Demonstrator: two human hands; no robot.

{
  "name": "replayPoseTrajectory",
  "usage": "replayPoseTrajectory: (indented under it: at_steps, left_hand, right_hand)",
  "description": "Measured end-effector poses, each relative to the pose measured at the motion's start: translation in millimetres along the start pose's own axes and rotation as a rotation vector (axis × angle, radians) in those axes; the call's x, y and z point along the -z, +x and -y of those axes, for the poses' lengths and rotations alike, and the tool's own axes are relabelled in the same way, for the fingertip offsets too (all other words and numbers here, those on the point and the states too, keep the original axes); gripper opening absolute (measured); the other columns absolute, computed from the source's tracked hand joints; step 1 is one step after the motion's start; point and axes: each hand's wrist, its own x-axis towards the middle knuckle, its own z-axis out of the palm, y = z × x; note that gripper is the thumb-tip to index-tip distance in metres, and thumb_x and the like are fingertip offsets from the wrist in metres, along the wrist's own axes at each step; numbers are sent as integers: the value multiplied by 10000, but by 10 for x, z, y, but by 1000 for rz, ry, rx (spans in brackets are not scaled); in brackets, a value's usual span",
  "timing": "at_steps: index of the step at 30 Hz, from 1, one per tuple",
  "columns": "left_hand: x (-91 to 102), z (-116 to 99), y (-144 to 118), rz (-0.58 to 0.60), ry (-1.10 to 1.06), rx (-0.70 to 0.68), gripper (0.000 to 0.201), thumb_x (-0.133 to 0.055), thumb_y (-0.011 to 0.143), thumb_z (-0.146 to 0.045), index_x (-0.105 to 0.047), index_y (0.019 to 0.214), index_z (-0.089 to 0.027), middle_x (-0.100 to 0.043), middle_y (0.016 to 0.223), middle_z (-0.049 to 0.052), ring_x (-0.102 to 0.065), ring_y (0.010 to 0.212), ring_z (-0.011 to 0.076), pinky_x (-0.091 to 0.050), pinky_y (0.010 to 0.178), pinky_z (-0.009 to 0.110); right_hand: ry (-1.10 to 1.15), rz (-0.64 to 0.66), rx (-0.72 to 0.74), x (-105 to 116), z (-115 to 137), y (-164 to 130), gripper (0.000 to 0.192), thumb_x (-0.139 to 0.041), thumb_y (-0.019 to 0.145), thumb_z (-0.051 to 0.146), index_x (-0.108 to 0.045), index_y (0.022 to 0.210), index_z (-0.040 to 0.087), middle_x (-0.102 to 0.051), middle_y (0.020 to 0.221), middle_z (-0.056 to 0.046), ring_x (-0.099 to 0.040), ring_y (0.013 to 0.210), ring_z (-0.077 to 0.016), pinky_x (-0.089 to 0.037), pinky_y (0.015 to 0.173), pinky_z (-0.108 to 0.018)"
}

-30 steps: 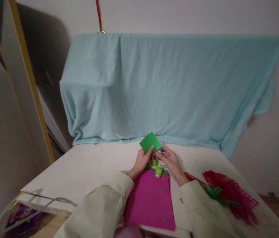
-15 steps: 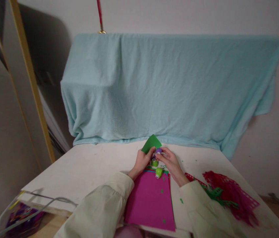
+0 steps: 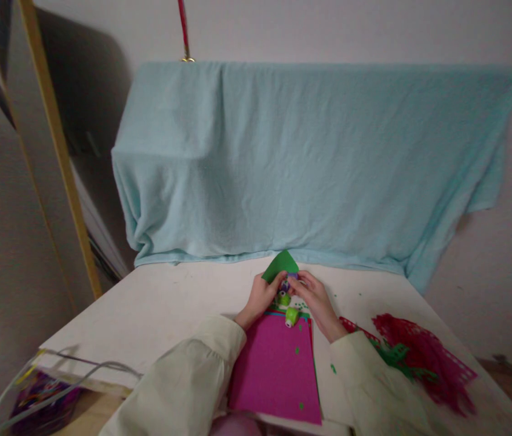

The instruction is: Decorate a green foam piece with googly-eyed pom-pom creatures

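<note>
Between thumb and fingers, my left hand (image 3: 262, 293) grips a green paper sheet (image 3: 282, 264), whose far corner points up and away. My right hand (image 3: 314, 295) is closed around a small purple craft punch (image 3: 291, 278) set at the sheet's near right edge. Fingers partly cover the punch. Just below the hands are a green craft punch (image 3: 284, 298) and a second, lime-green one (image 3: 291, 317). The latter rests on the top end of a magenta paper stack (image 3: 274, 369), with other colours showing at its edges. Tiny green cut-outs (image 3: 301, 305) lie scattered near the punches.
On the right of the white table (image 3: 183, 297) lies a heap of red and magenta paper full of holes (image 3: 423, 351), with green perforated scraps (image 3: 398, 357). A light-blue cloth (image 3: 305, 163) hangs behind. A cable (image 3: 101, 366) and purple package (image 3: 44, 399) are at the lower left.
The green sheet has shifted slightly right and bends more. The purple punch is tilted a little differently in my right hand. The other punches and the stack stay put.
</note>
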Motion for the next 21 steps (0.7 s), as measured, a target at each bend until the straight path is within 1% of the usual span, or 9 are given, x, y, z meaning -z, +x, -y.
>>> replayPoseTrajectory:
  at_steps: [4, 8, 11, 14, 18, 21]
  left_hand:
    - [27, -15, 2, 81, 20, 50, 408, -547, 822, -516, -556, 658, -143, -464, 538, -37, -409, 529, 104, -337, 519, 213]
    - [32, -32, -7, 101, -21, 61, 412, -547, 816, -528, -572, 701, -133, -499, 585, -17, -426, 554, 113, -343, 518, 216]
    - [26, -40, -26, 125, -50, 65, 411, -520, 837, -529, -573, 743, -132, -493, 592, -18, -429, 559, 113, -346, 523, 214]
    - [19, -49, -41, 134, -76, 77, 412, -497, 850, -534, -556, 747, -140, -477, 593, -27, -428, 559, 110, -348, 532, 212]
    - [16, -64, -40, 112, -74, 79, 428, -508, 834, -549, -572, 745, -135, -514, 623, -14, -447, 597, 121, -362, 558, 216]
    - [19, -63, -32, 126, -73, 84, 436, -512, 831, -552, -590, 755, -130, -535, 635, -6, -458, 602, 126, -368, 563, 217]
  right_hand:
    - [-12, -24, -12, 23, 26, -6, 330, -684, 763, 505, -643, 834, 186, -586, 683, 5, -538, 615, -145, -429, 610, -271]
    - [-31, -32, -25, 29, 39, 3, 348, -686, 753, 525, -645, 797, 183, -566, 626, 15, -507, 575, -138, -385, 571, -265]
    - [-48, -36, -26, 28, 40, 12, 349, -693, 743, 526, -642, 769, 182, -567, 607, 16, -500, 565, -138, -367, 558, -266]
    - [-62, -52, -23, 31, 26, 24, 336, -709, 733, 509, -645, 771, 181, -573, 615, 13, -503, 573, -139, -366, 560, -266]
    - [-64, -94, 2, 49, -12, 48, 333, -723, 723, 489, -658, 835, 181, -597, 673, -3, -521, 621, -152, -389, 581, -268]
    - [-62, -101, 13, 63, -29, 56, 334, -712, 731, 498, -659, 824, 181, -583, 660, -3, -521, 629, -156, -409, 598, -273]
